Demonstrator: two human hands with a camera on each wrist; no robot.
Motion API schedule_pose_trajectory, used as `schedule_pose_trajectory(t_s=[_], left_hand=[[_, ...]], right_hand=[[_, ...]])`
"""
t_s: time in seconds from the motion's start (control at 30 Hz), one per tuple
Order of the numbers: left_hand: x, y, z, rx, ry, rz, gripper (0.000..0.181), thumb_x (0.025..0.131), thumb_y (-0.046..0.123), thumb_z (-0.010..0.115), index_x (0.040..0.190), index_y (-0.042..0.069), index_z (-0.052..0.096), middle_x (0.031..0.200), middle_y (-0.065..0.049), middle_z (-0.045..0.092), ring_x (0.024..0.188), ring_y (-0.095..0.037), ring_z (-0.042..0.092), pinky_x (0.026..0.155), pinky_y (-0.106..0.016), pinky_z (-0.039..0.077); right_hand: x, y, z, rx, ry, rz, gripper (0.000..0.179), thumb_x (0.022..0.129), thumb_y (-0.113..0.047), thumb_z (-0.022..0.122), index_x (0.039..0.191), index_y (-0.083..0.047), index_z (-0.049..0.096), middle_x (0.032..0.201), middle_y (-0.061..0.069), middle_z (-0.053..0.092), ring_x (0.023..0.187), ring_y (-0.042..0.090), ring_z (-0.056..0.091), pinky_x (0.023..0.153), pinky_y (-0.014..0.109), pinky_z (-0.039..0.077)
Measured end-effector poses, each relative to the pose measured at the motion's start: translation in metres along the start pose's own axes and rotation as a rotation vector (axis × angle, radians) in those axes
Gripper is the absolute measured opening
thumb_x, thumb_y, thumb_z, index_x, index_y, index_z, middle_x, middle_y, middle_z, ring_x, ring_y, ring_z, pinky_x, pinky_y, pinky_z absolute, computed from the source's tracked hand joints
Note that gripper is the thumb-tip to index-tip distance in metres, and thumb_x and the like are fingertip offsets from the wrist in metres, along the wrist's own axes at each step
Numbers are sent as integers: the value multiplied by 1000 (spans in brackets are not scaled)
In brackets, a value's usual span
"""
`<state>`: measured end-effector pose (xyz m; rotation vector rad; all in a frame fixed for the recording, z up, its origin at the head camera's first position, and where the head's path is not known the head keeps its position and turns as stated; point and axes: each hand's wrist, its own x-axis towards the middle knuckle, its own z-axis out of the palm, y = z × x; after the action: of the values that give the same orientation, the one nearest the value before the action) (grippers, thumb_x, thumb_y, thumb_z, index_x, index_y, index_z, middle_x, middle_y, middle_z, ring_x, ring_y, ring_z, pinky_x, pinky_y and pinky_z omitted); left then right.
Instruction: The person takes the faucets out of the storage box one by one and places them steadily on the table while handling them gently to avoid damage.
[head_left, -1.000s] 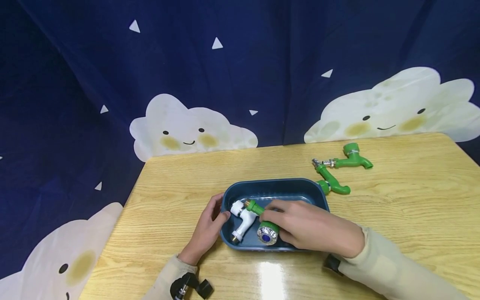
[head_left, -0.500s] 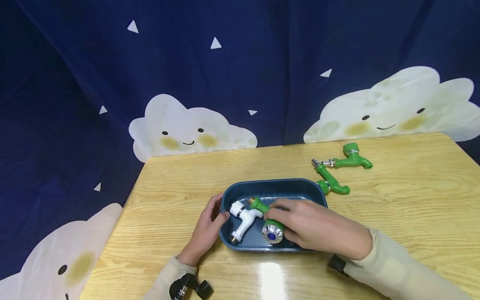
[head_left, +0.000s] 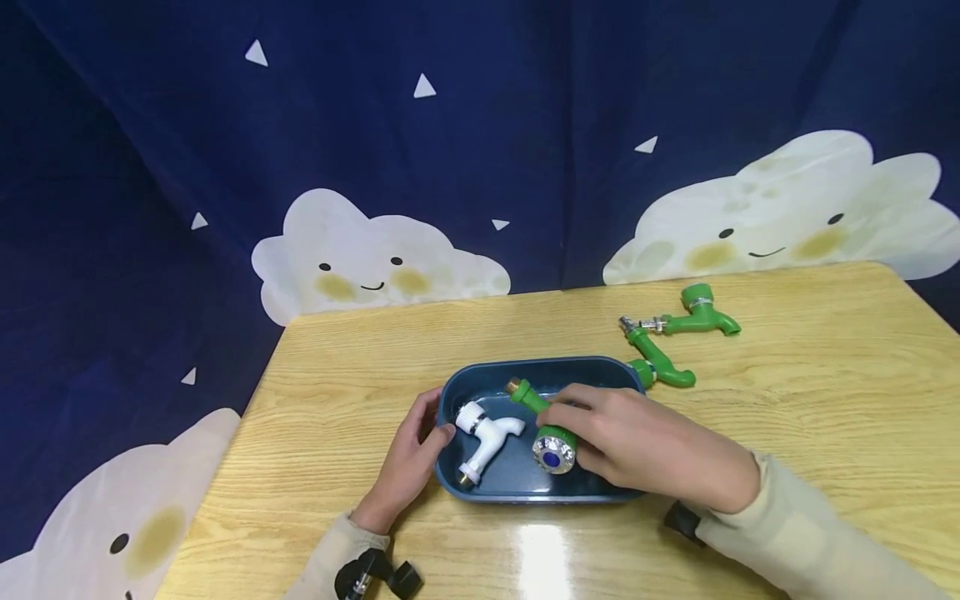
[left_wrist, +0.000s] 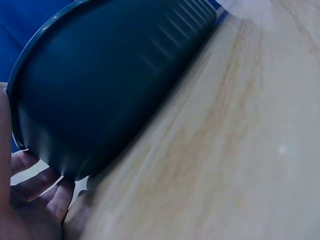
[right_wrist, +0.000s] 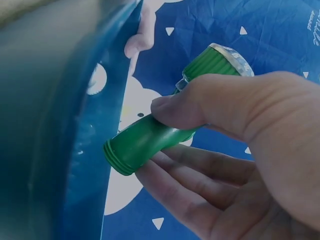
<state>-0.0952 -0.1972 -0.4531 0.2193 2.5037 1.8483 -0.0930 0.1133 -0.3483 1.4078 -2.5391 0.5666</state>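
Note:
My right hand [head_left: 626, 433] pinches a green faucet [head_left: 534, 400] above the dark blue basin [head_left: 525, 498]. Its brass threaded end points away to the left, and the round knob with a blue centre faces me. In the right wrist view, thumb and fingers are closed round the body of the green faucet [right_wrist: 145, 137], the spout jutting out. A white faucet [head_left: 491, 439] lies on the basin floor at the left. My left hand [head_left: 408, 458] grips the basin's left end, thumb over the rim; in the left wrist view its fingers [left_wrist: 60, 197] touch the outer wall.
Two more green faucets lie on the wooden table [head_left: 360, 375] to the right: one [head_left: 660, 358] close against the basin's back right corner, the other [head_left: 701, 315] farther back. Their metal ends meet or nearly meet. A dark blue curtain [head_left: 375, 125] with clouds hangs behind the table.
My right hand has lifted the green faucet slightly and moved it right, away from the white faucet, whose spout now shows. The left hand has stayed on the basin.

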Motion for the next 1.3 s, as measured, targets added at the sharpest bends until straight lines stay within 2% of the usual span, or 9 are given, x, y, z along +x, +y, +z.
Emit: schedule_pose_trajectory(t_s=[0.33, 0.7, 0.87, 1.07, 1.3], left_hand=[[-1, 1, 0, -3, -14, 12, 48, 99, 8, 55, 146, 15, 52, 142, -12, 61, 124, -22, 58, 101, -21, 47], [-2, 0, -1, -1, -22, 20, 47, 100, 8, 55, 147, 15, 51, 142, -12, 60, 126, -23, 57, 101, -21, 48], [-1, 0, -1, 3, -12, 10, 47, 100, 8, 55, 146, 16, 52, 141, -11, 61, 126, -22, 58, 101, -22, 48], [0, -1, 0, 5, -5, 18, 48, 99, 7, 56, 146, 14, 52, 141, -13, 61, 126, -25, 58, 101, -21, 48], [0, -1, 0, -5, -9, 23, 48, 99, 7, 56, 146, 12, 52, 141, -15, 61, 128, -29, 57, 101, -21, 48]], right_hand=[[-3, 6, -8, -11, -11, 50, 37, 84, -2, 74, 119, -14, 71, 118, 2, 72, 99, 14, 72, 80, 29, 61], [-4, 10, -14, -21, 3, 84, 39, 84, -2, 75, 120, -19, 70, 117, 0, 71, 86, 8, 69, 72, 25, 57], [-5, 12, -18, -25, 4, 94, 42, 83, -2, 78, 120, -21, 71, 119, 1, 72, 90, 12, 71, 73, 29, 59], [-5, 16, -22, -16, -6, 149, 38, 84, -6, 81, 118, -21, 72, 121, 2, 72, 105, 16, 72, 83, 34, 61], [-8, 22, -28, -22, 29, 137, 41, 83, -3, 79, 119, -21, 72, 121, 2, 72, 101, 17, 71, 79, 36, 61]])
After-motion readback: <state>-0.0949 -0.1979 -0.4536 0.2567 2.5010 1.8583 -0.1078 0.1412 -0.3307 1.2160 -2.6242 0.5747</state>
